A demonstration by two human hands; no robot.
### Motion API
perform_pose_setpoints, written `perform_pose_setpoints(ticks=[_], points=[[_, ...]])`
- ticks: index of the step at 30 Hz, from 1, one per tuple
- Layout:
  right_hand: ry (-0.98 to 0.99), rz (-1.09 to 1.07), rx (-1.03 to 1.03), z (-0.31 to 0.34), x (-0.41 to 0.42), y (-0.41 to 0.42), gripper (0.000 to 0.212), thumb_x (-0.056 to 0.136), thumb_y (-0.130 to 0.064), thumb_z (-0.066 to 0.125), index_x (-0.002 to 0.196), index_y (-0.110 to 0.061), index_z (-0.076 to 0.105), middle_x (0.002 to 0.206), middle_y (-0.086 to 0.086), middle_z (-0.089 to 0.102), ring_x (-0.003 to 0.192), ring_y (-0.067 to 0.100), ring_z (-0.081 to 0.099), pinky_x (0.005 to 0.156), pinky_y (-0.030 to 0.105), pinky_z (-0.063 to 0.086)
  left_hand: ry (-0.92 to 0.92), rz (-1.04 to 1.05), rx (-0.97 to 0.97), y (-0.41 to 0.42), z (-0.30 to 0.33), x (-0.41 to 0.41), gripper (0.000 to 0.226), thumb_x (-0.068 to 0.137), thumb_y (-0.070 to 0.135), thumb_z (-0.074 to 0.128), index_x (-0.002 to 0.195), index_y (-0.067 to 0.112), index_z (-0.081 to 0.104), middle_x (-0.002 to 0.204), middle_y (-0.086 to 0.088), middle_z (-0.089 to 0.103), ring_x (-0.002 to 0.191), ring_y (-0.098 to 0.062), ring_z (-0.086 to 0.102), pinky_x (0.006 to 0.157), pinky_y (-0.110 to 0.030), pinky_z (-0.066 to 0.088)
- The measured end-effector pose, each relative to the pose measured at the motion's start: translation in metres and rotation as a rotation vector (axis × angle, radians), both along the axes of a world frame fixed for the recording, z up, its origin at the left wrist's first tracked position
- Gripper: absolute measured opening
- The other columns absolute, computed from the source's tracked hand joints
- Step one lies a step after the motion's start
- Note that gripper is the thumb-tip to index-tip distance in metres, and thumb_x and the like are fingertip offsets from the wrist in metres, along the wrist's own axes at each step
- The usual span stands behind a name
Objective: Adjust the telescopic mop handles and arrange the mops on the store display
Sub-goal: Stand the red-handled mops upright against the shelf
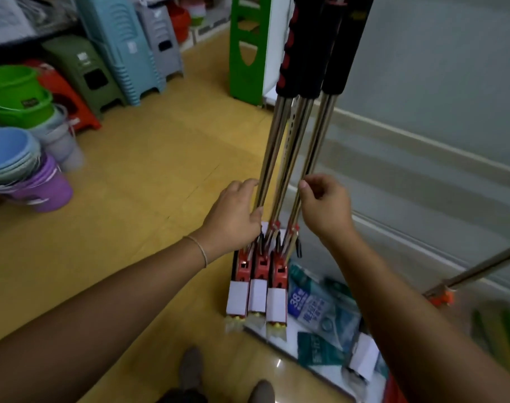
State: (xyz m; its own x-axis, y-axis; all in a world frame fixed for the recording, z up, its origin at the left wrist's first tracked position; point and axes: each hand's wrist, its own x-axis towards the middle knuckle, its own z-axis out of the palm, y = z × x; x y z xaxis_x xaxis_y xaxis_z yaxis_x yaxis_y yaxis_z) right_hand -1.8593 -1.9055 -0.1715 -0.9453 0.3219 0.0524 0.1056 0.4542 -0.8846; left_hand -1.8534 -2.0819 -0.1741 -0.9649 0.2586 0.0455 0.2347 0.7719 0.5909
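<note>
On the yellow floor [149,181] ahead of you, 3 mops [288,158] stand upright together by the wall. Your left hand [233,216] curls around the leftmost pole; your right hand [323,205] pinches the rightmost pole.

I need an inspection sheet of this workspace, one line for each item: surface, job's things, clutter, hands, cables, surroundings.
Surface: yellow floor, glossy.
Job's things: three mops standing together, metal poles, black foam grips up, red heads down; fourth mop pole lying at right.
Clutter: printed plastic packets on the floor beside the mop heads.
Hands: left hand grips the left pole; right hand has fingers curled at the right pole.
Cables: nothing seen.
Surroundings: stacked buckets, stacked plastic stools, green rack, grey wall.
</note>
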Motion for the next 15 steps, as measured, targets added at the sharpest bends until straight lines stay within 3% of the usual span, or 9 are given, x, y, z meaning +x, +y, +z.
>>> perform_pose_setpoints(ticks=[5, 10, 15], points=[[-0.092, -0.022, -0.039, -0.035, 0.004, -0.013, 0.02, 0.098, -0.024, 0.057, 0.115, -0.015, 0.064, 0.088, -0.01, 0.064, 0.08, 0.002, 0.061, 0.064, 0.014, 0.046, -0.049, 0.002, 0.014, -0.01, -0.027, -0.006, 0.057, 0.096, 0.025, 0.054, 0.147, 0.012, 0.033, 0.137, -0.014, 0.045, 0.124, -0.028, 0.047, 0.1, -0.038, 0.043], [-0.195, -0.079, -0.046, -0.068, 0.013, -0.026, 0.023, 0.098, -0.024, 0.057, 0.117, -0.012, 0.064, 0.097, -0.002, 0.069, 0.091, 0.013, 0.067, 0.069, 0.018, 0.048, -0.152, -0.039, 0.043, -0.026, -0.061, -0.015, 0.058, 0.095, 0.024, 0.054, 0.147, 0.012, 0.031, 0.14, -0.014, 0.043, 0.128, -0.028, 0.044, 0.104, -0.04, 0.041], [-0.252, -0.149, 0.002, -0.09, 0.034, -0.029, 0.02, 0.097, -0.029, 0.059, 0.114, -0.019, 0.064, 0.092, -0.011, 0.066, 0.085, 0.001, 0.064, 0.073, 0.022, 0.054, -0.228, -0.091, 0.061, -0.029, -0.093, -0.026, 0.056, 0.095, 0.023, 0.055, 0.145, 0.012, 0.032, 0.137, -0.012, 0.045, 0.125, -0.027, 0.047, 0.099, -0.032, 0.041]])
